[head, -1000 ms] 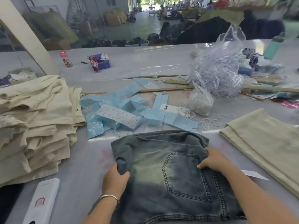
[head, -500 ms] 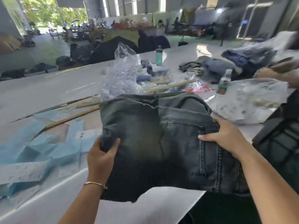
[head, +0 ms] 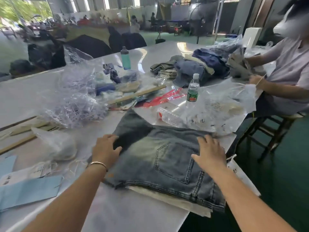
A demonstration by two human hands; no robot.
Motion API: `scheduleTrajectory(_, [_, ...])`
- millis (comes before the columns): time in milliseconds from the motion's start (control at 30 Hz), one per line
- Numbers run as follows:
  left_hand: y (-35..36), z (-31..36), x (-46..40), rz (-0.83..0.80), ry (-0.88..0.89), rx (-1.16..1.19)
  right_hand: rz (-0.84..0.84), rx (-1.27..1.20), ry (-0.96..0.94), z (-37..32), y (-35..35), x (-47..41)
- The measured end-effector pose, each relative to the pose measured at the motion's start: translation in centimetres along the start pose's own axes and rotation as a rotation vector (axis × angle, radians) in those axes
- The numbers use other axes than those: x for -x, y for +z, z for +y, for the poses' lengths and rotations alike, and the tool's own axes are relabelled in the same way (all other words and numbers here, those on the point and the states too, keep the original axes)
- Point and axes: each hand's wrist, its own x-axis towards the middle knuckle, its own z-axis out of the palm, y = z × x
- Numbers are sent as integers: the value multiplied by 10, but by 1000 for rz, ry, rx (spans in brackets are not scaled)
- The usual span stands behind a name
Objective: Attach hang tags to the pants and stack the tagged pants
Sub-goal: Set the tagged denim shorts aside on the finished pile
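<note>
Folded blue-grey denim pants point(head: 158, 158) lie back pocket up on top of folded cream pants point(head: 167, 198) near the table's right edge. My left hand point(head: 105, 149) rests on the denim's left edge with its fingers over the fabric. Flat on the denim by the back pocket, my right hand point(head: 209, 153) has its fingers spread and straight. Light blue hang tags point(head: 28, 190) and white paper tags point(head: 25, 173) lie at the left, with loose white strings beside them.
A heap of clear plastic point(head: 75, 97) sits behind the pants, with wooden sticks point(head: 137, 94) and a white bag point(head: 56, 144). Two water bottles point(head: 192, 91) and a teal bottle point(head: 125, 58) are beyond. A seated person point(head: 284, 72) works at the right by a clothes pile point(head: 192, 69).
I carried the denim pants from the table in front of me over to the right and laid them on the cream pants. My right hand went from gripping to lying flat.
</note>
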Motion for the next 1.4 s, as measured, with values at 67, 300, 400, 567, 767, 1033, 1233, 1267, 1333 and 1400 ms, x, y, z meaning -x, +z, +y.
scheduleTrajectory(67, [47,1,17,-305,54,-88,-219,-38,-180,-8,29,-3])
scheduleTrajectory(300, [61,-6,48,-483,86,-107,-355,124,-379,-48,50,-6])
scheduleTrajectory(400, [19,-24,66,-406,-62,132,-388,-123,-516,-100,34,-2])
scheduleTrajectory(567, [-65,-91,153,-95,-316,297,-333,-500,-847,-232,-2,53])
scheduleTrajectory(767, [-191,-194,308,343,-640,290,-368,-772,-1228,-388,-52,167])
scheduleTrajectory(1033, [-329,-366,499,805,-953,46,-453,-923,-1452,-596,-61,351])
scheduleTrajectory(1233, [-398,-528,545,663,-1048,-345,-596,-983,-1407,-754,-58,476])
scheduleTrajectory(1267, [-408,-554,545,586,-1062,-318,-600,-978,-1400,-776,-58,490])
scheduleTrajectory(1333, [-423,-598,541,421,-1091,-231,-583,-942,-1401,-812,-55,513])
scheduleTrajectory(1400, [-431,-631,536,287,-1079,-54,-571,-900,-1424,-841,-53,527])
